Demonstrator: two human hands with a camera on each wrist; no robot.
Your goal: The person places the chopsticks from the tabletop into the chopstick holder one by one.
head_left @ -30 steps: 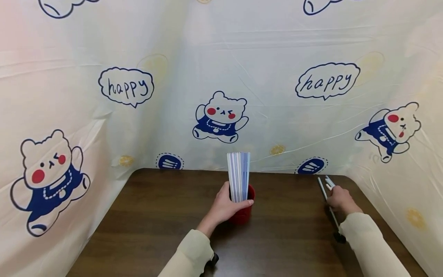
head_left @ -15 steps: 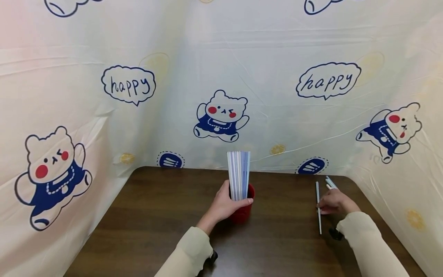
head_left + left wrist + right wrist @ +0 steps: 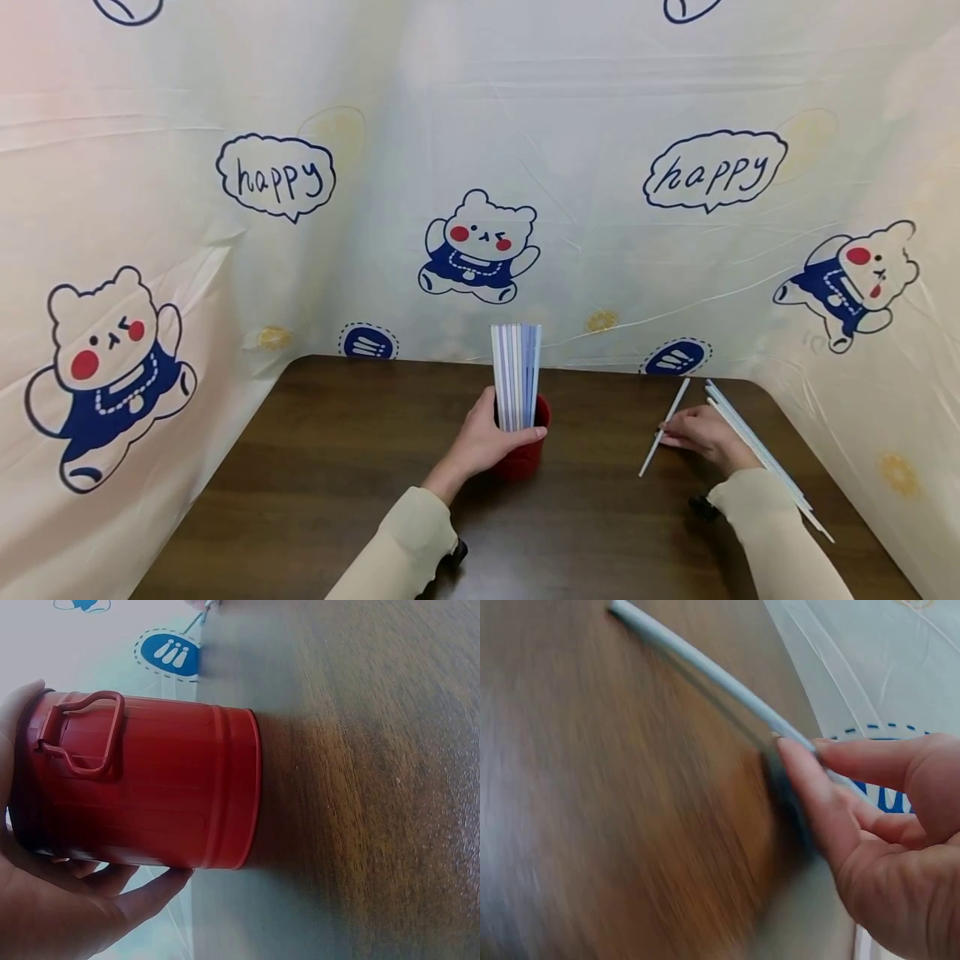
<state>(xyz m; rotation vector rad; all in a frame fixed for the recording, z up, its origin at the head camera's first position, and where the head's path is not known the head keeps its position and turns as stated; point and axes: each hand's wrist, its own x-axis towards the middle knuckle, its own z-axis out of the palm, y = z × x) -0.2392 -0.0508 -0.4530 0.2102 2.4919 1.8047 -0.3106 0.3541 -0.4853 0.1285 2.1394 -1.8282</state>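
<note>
At mid-table a small red metal bucket (image 3: 522, 458) with a wire side handle stands upright, holding a tight bundle of white and blue straws (image 3: 516, 375). My left hand (image 3: 483, 437) grips the bucket near its rim, its thumb crossing in front of the bundle; in the left wrist view fingers (image 3: 154, 894) curl along the bucket's side. Over the right part of the table, my right hand (image 3: 707, 435) pinches one pale blue straw (image 3: 651, 450) between thumb and fingertips. The right wrist view shows that straw (image 3: 705, 666) slanting close over the wood.
Several more straws (image 3: 776, 467) lie on the brown wooden table (image 3: 322, 483) near its right edge, partly behind the right sleeve. A pale printed curtain (image 3: 585, 275) hangs behind and along both sides of the table.
My right hand has moved left, away from the loose straws, carrying one straw that now tilts with its top to the right. My left hand keeps its grip on the bucket.
</note>
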